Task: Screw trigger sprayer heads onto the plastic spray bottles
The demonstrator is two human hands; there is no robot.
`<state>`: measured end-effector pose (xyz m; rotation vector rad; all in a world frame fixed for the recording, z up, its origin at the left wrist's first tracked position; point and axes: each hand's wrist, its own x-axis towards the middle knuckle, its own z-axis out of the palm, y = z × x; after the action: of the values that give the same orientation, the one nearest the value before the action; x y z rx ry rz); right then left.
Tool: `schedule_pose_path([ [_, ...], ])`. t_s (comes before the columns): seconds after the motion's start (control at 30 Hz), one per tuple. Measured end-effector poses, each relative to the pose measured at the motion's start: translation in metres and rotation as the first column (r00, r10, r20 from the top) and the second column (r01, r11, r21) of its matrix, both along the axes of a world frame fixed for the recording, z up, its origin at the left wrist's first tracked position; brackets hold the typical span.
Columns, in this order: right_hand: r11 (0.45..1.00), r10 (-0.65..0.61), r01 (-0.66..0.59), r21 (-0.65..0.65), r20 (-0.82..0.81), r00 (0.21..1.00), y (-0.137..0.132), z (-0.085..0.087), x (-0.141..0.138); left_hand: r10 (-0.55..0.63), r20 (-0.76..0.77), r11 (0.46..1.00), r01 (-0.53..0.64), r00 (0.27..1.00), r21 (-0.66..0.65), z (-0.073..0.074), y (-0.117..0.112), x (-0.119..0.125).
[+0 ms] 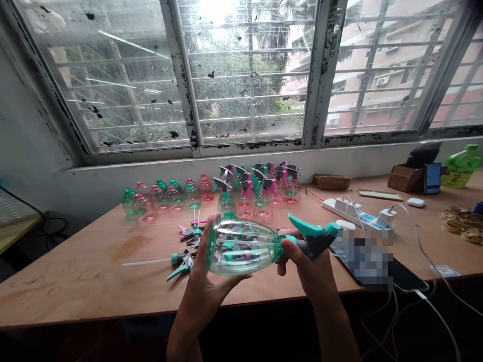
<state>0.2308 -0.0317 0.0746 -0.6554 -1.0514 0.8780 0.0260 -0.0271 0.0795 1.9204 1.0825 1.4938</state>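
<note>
My left hand point(206, 281) wraps around the belly of a clear green spray bottle point(243, 246), held on its side above the near edge of the wooden table point(86, 271). My right hand point(307, 264) grips the bottle's neck and the teal and grey trigger head point(313, 235), which points right. Loose trigger heads with dip tubes point(184, 251) lie on the table just behind the bottle.
Capless green and pink bottles point(166, 197) stand at the back left, assembled spray bottles point(260, 188) at the back middle. A power strip point(358, 213) with cables, phones point(432, 177), a cardboard box point(405, 177) and a dark tablet point(405, 279) occupy the right side. A barred window is behind.
</note>
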Motion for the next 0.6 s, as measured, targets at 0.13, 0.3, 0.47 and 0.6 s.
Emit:
schedule_pose_path([
  [0.13,1.0,-0.005,0.005,-0.01,0.001,1.0,-0.0002,0.0007,-0.0005,0.001,0.005,1.0,-0.001,1.0,-0.014,-0.0045,0.0016,-0.0017],
  [0.3,1.0,-0.008,0.008,-0.015,0.016,1.0,0.0005,0.0006,-0.0005,-0.032,-0.011,0.998,0.031,0.999,-0.061,-0.0043,0.002,-0.0055],
  [0.47,1.0,-0.008,0.009,-0.028,0.016,1.0,0.0018,0.0003,0.0007,-0.062,0.003,0.992,0.062,0.998,-0.11,-0.0003,0.0022,-0.0058],
  [0.6,0.999,-0.025,0.025,-0.045,0.009,1.0,0.0021,0.0008,0.0024,-0.06,-0.033,0.992,0.056,0.998,-0.113,-0.0026,0.0016,-0.0067],
])
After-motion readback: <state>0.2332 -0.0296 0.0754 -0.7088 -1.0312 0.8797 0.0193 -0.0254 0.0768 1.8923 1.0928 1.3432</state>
